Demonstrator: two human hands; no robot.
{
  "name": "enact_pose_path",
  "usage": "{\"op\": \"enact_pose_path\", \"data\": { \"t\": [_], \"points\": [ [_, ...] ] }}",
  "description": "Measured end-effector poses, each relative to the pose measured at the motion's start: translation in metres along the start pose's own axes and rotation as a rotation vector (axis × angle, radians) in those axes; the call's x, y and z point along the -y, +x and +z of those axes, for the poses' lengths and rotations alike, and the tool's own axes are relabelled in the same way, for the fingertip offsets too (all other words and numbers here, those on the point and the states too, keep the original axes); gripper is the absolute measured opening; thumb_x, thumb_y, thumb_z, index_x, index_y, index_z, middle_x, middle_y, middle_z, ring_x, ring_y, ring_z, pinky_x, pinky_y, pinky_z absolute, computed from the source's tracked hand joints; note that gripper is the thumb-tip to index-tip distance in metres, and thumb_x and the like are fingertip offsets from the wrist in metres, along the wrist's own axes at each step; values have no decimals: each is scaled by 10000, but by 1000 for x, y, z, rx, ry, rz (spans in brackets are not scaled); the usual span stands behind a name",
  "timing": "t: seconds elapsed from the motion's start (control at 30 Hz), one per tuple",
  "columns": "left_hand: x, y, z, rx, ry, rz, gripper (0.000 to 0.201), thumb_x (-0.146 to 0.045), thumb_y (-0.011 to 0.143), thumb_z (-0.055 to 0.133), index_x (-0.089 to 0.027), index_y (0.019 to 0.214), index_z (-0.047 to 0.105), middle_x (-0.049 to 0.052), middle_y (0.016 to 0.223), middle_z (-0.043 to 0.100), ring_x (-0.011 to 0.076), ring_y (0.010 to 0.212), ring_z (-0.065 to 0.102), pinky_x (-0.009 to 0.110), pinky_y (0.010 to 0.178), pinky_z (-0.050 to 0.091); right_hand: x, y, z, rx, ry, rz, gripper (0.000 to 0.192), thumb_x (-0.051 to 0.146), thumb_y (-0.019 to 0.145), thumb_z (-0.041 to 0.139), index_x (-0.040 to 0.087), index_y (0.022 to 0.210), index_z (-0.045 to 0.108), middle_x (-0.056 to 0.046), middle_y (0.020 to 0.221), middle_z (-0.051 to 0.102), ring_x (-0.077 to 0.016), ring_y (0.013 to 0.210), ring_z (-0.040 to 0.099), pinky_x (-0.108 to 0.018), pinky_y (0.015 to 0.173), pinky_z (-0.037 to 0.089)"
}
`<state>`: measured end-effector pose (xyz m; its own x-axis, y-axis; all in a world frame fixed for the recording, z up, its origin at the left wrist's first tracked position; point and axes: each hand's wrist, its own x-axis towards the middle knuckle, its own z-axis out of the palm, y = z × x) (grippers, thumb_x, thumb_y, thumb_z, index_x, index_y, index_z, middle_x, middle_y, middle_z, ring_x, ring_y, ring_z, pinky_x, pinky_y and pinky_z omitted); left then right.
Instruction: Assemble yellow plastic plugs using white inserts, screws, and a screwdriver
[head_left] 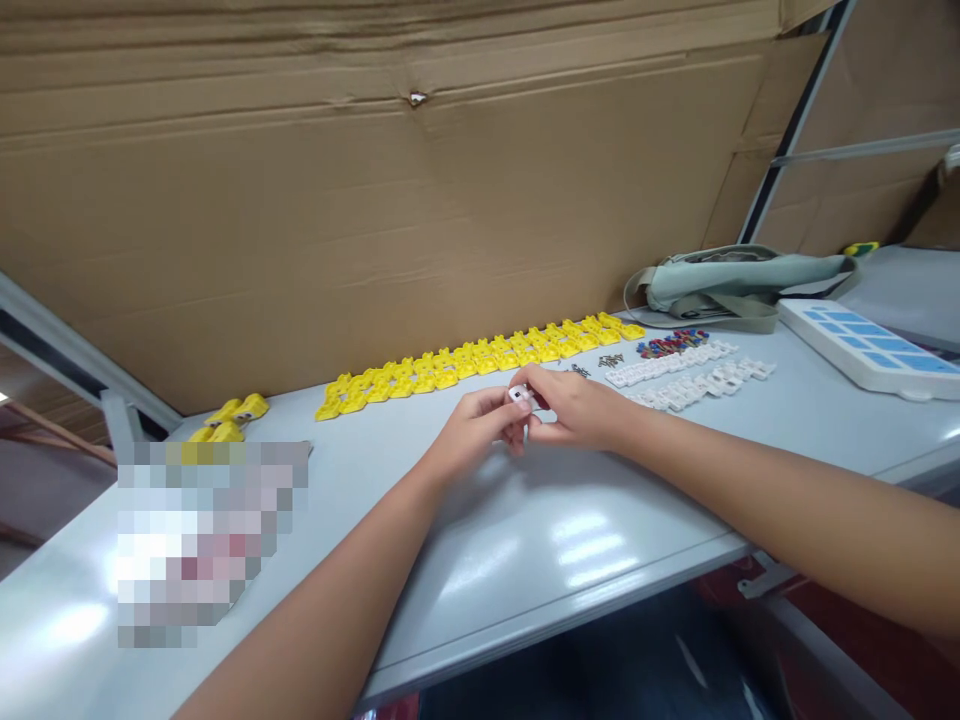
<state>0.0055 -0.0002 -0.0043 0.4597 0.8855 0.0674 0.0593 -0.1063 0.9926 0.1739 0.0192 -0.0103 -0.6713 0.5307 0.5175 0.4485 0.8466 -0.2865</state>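
Observation:
My left hand (472,432) and my right hand (574,408) meet over the middle of the grey table (525,540). Between their fingertips sits a small white plastic piece (519,395), pinched from both sides. Just behind my hands runs a long double row of yellow plastic pieces (480,362). To the right lie rows of white plastic pieces (690,378), a small heap of red and blue bits (671,344) and a few small metal parts (610,360).
A cardboard wall (420,200) closes off the back of the table. A grey-green bag (731,280) and a white tray with blue cells (870,345) lie at the right. Loose yellow pieces (232,418) sit at the left above a blurred patch.

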Motion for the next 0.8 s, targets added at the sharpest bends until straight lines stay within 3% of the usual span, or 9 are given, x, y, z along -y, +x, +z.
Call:
{"op": "enact_pose_path", "data": {
  "t": [0.13, 0.37, 0.6, 0.8],
  "points": [
    [7, 3, 2, -10, -166, -64, 270, -379, 756, 571, -135, 645, 541, 2, 579, 533, 110, 500, 522, 258, 524, 444, 3, 1, 1, -77, -50, 3, 150, 207, 742, 516, 156, 882, 493, -44, 789, 582, -132, 693, 522, -232, 612, 387],
    [3, 1, 10, -137, -115, -23, 275, -411, 771, 575, -150, 723, 501, -13, 622, 544, 106, 547, 542, 251, 571, 460, 3, 0, 5, -163, -100, 56, 181, 201, 712, 507, 145, 883, 525, -35, 736, 583, -130, 642, 508, -232, 577, 365],
    [8, 1, 16, -141, 17, -13, 310, -479, 828, 470, -185, 737, 439, -35, 588, 505, 97, 504, 511, 237, 523, 437, 5, 1, 8, -99, -123, 96, 152, 176, 763, 432, 143, 887, 513, -69, 796, 609, -152, 694, 532, -252, 617, 385],
    [7, 3, 10, -70, -79, -17, 277, -421, 806, 534, -169, 736, 443, -22, 637, 509, 98, 566, 523, 245, 570, 447, 7, 1, 10, -35, -91, 147, 196, 171, 771, 418, 134, 955, 474, -77, 793, 623, -157, 685, 553, -246, 580, 394]
  ]
}}
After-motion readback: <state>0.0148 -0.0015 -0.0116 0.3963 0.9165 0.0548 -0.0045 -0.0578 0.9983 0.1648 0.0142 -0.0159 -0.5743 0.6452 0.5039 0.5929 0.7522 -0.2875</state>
